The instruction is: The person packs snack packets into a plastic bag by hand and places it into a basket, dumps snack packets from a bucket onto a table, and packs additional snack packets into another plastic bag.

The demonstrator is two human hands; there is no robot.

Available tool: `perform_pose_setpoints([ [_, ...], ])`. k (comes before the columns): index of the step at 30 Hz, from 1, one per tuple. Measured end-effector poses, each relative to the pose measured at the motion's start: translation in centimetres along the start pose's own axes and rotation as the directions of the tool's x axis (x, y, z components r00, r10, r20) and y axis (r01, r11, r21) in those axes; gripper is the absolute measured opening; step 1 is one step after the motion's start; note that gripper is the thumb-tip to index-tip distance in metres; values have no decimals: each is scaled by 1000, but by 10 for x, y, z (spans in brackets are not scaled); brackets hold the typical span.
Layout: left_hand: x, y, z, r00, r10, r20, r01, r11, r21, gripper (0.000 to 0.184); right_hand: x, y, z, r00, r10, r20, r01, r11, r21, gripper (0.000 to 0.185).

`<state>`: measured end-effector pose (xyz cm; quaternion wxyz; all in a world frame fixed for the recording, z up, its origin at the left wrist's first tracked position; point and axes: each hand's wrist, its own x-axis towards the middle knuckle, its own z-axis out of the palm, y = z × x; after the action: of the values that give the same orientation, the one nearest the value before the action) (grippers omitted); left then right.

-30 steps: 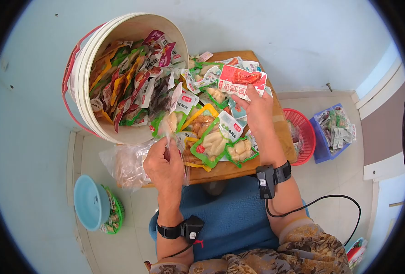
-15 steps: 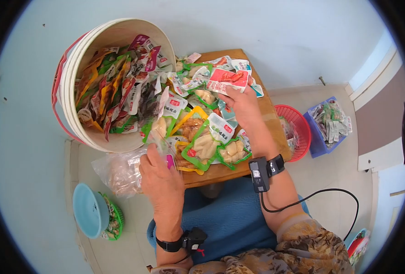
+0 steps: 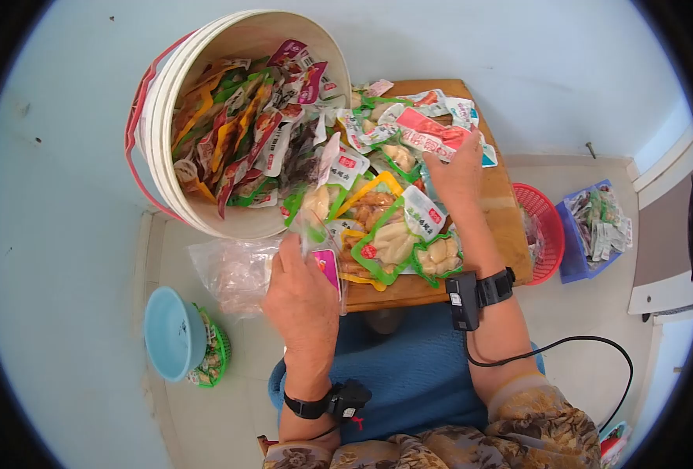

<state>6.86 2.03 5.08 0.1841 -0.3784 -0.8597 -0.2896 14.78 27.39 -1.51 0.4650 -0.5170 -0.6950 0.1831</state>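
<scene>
My left hand is closed on the edge of a clear plastic bag at the table's near left; a purple-marked packet shows beside its fingers. My right hand pinches a red and white packet over the far right of the pile. Between the hands, green-edged packets and a yellow-edged packet lie heaped on the wooden table. At the left, a white bucket lies tipped on its side, full of packets, its mouth facing the pile.
More clear bags lie at the table's left edge. On the floor stand a light-blue basin and a green basket at left, and a red basket and a blue crate of packets at right. A cable hangs from my right wrist.
The view has shifted. My right hand and the red packet are slightly lower over the pile. Beside my left hand, the purple-marked packet in the clear bag has come into fuller view.
</scene>
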Motion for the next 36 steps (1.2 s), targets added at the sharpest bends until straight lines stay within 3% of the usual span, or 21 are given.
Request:
perform_pose_setpoints([
  [3,0,-8,7,1000,10,-6,-9,1000,14,22,2,4,0,1000,15,-4,-15,999,46,88],
  [5,2,-10,8,1000,25,-12,-24,1000,7,18,6,-5,-14,984,77,159,-75,997,-14,75],
  [6,4,-9,8,999,27,-40,-28,999,-37,14,7,-2,-11,991,33,127,-25,998,-63,62],
  [7,5,-8,7,997,26,-71,-32,996,-81,10,6,0,-9,992,30,125,-23,998,-59,62],
  [8,6,-8,7,997,26,-77,-32,996,-81,10,3,1,-8,997,-73,35,75,994,-80,55],
  [9,6,-9,7,999,14,-44,-19,993,-119,10,1,-5,-11,983,-178,-53,172,979,-109,48],
  [10,6,-10,6,1000,1,-11,-3,988,-157,9,0,-13,-15,981,-185,-54,179,978,-108,48],
  [12,6,-12,8,1000,2,-9,-3,984,-179,10,-3,-33,-22,964,-261,-39,264,949,171,32],
  [16,10,-17,10,1000,-10,-5,8,972,-234,12,-28,-78,-22,920,-373,-118,391,856,338,24],
  [18,11,-18,10,1000,-29,-10,26,970,-244,13,-41,-116,-30,967,-228,114,113,786,608,21],
  [19,11,-19,9,999,-41,1,40,969,-244,14,-42,-133,-29,965,-236,114,119,782,611,21],
  [21,13,-20,7,999,-43,-7,40,970,-239,15,-42,-163,-23,916,-401,24,344,813,469,25],
  [22,14,-20,7,999,-41,-10,38,971,-238,16,-39,-176,-19,915,-401,30,341,814,470,25],
  [24,14,-21,8,999,-45,-25,37,968,-248,16,-28,-198,-8,862,-376,339,302,920,251,35],
  [28,15,-20,7,996,-29,-83,4,959,-284,14,-17,-207,21,894,-272,355,225,960,169,36],
  [31,15,-23,9,994,-15,-109,-19,952,-304,13,-16,-198,34,932,-259,252,209,955,211,33],
  [36,15,-20,3,997,-71,21,74,936,-344,10,-15,-200,27,934,-248,259,211,964,164,26],
])
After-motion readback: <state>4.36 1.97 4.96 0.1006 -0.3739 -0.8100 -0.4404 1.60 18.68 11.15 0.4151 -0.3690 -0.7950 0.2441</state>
